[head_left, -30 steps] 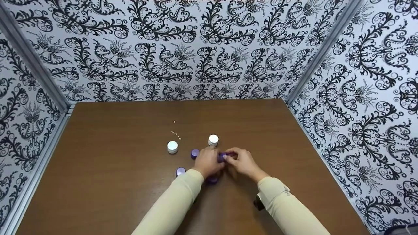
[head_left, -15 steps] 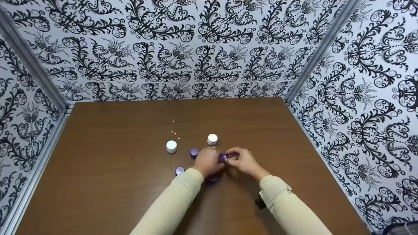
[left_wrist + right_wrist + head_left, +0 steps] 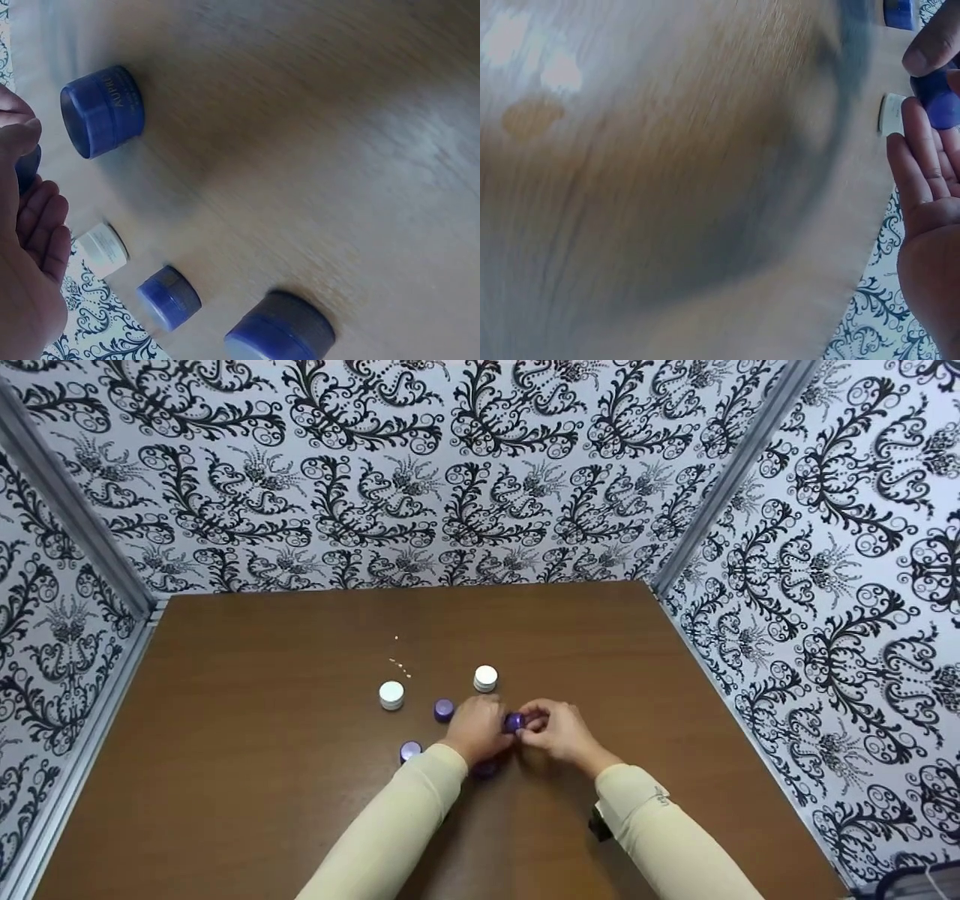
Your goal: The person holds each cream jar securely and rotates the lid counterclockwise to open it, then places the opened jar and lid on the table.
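Note:
Between my two hands, just above the table, is a small purple jar (image 3: 514,723). My left hand (image 3: 480,729) grips it from the left side. From the right, the thumb and fingers of my right hand (image 3: 561,733) pinch it; the right wrist view shows the held jar (image 3: 939,101) between them. Whether lid and body are apart is hidden by the fingers. Below my left hand stands another purple jar (image 3: 105,111) with gold lettering, partly covered in the head view. Two more purple jars (image 3: 444,709) (image 3: 410,751) stand left of that hand.
Two white-lidded jars (image 3: 391,695) (image 3: 485,679) stand farther back on the brown table (image 3: 262,675). Small pale specks (image 3: 400,665) lie behind them. Patterned walls (image 3: 405,472) enclose the back and sides.
My right thumb and fingers have shifted slightly on the held jar, and more of its purple side shows. My left hand stays nearly in place. The head view has drifted slightly.

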The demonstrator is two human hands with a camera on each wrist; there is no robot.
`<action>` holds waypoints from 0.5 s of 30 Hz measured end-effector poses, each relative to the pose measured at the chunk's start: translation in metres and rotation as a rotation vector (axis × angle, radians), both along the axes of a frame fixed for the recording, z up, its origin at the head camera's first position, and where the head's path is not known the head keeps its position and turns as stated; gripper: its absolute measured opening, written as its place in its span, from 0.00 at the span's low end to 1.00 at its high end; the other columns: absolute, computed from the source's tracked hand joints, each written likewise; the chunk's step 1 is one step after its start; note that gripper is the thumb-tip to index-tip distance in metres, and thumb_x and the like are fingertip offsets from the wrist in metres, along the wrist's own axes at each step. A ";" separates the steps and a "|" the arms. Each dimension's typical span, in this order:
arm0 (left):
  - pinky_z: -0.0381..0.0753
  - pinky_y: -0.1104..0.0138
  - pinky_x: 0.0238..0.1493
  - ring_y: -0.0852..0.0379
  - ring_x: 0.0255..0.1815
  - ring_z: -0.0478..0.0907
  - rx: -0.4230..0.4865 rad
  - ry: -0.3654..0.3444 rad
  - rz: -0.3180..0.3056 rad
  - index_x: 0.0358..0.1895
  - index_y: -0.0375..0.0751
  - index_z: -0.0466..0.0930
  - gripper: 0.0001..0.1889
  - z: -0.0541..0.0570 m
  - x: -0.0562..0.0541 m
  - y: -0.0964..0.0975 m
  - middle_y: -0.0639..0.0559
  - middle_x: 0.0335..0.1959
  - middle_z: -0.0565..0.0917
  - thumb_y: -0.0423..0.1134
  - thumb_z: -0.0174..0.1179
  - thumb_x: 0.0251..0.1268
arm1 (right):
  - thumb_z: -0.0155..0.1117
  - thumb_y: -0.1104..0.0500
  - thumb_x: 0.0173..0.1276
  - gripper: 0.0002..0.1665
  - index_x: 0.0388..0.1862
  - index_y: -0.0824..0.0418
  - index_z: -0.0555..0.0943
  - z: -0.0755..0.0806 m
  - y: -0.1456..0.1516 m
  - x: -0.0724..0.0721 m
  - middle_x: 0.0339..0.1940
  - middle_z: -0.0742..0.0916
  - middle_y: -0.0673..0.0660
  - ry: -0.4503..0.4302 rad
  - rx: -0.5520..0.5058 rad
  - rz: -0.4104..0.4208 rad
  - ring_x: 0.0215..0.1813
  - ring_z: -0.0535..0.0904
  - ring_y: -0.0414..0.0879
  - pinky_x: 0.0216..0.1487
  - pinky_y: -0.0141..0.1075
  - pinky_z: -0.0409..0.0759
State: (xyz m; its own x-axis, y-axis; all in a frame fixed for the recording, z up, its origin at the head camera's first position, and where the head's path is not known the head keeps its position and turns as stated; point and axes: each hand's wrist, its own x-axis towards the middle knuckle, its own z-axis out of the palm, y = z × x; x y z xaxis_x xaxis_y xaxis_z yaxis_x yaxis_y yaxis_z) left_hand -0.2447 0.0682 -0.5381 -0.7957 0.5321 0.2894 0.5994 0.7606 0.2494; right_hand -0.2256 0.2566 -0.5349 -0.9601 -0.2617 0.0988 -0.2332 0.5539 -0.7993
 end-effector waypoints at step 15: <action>0.81 0.55 0.35 0.49 0.29 0.80 0.015 -0.022 -0.020 0.25 0.42 0.81 0.15 0.000 -0.004 -0.003 0.52 0.27 0.79 0.50 0.73 0.48 | 0.75 0.66 0.53 0.20 0.46 0.62 0.82 0.004 0.001 -0.001 0.43 0.84 0.54 0.233 0.232 0.138 0.43 0.85 0.46 0.44 0.39 0.83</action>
State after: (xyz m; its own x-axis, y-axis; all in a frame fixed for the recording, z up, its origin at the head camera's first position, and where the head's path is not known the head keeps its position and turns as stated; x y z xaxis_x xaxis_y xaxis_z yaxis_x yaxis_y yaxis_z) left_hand -0.2487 0.0652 -0.5385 -0.7910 0.5437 0.2805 0.6089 0.7444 0.2741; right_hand -0.2266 0.2579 -0.5313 -0.8729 -0.4285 0.2332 -0.4794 0.6652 -0.5724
